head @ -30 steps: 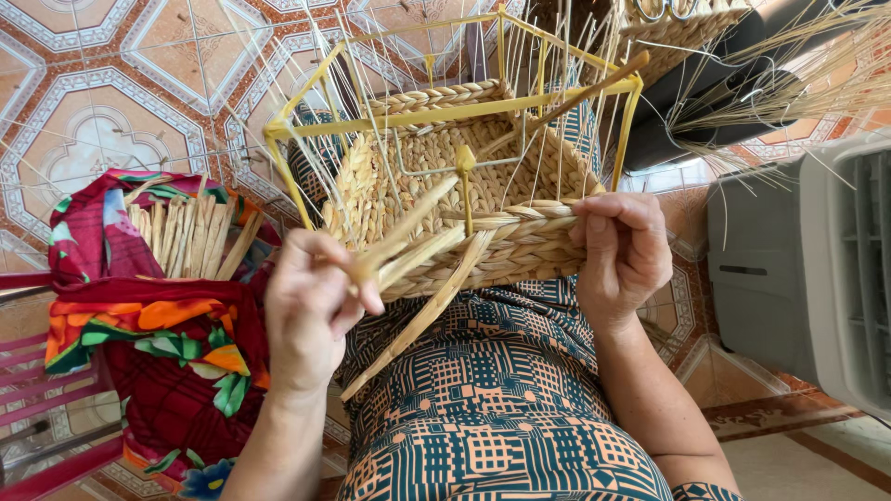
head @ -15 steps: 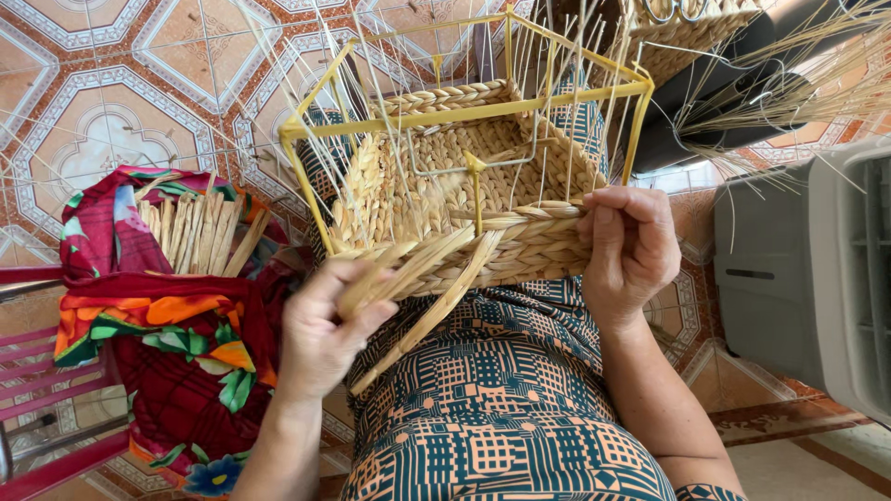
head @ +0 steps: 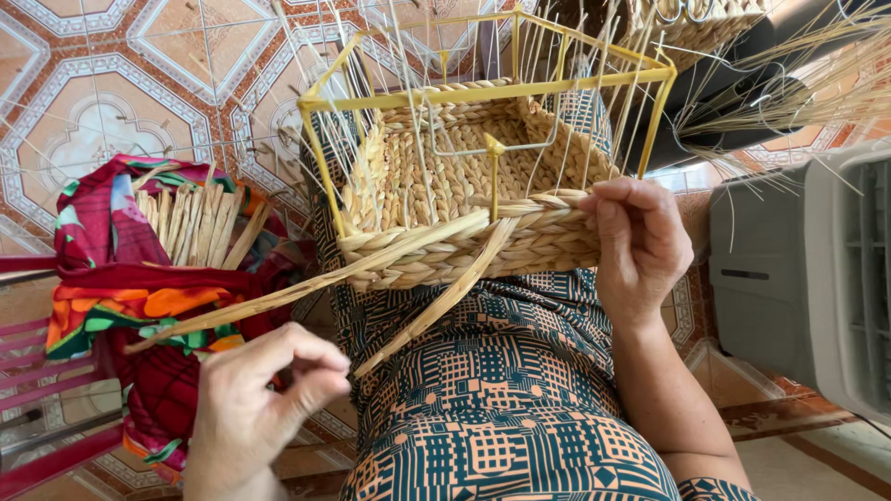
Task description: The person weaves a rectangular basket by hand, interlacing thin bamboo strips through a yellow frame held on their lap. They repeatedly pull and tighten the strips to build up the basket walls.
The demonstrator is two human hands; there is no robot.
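Head camera is looking straight down onto a lap in teal-and-orange patterned fabric (head: 492, 408), and the landmark is the half-woven basket (head: 464, 223) sitting on it. Far to the left of the basket, a pink slatted chair (head: 37, 390) is poking in at the edge, and a bright red, orange and green cloth (head: 111, 306) is lying bundled just left of the basket, cradling a sheaf of cut straw strips (head: 200, 223) that are standing up out of its folds. Below and left of the basket, the left hand (head: 255, 408) is curling shut, fingertips pinched together; the lower ends of two long flat straw strands (head: 306, 288) are running down from the basket's front wall toward it, though whether the fingers are actually gripping one is not clear from here. The basket itself is wrapping around a yellow wire frame (head: 483, 93), braided rows covering the lower part, thin upright stakes fanning out above the rim. At the basket's right front corner, the right hand (head: 636, 246) is clasping the top braided row, fingers folding over the edge and thumb pressing the outside. Above and right of the basket, loose thin reeds (head: 789, 102) are spraying across a dark surface. Far right of the basket, a grey plastic casing (head: 798, 278) is standing on the patterned tile floor (head: 111, 83).
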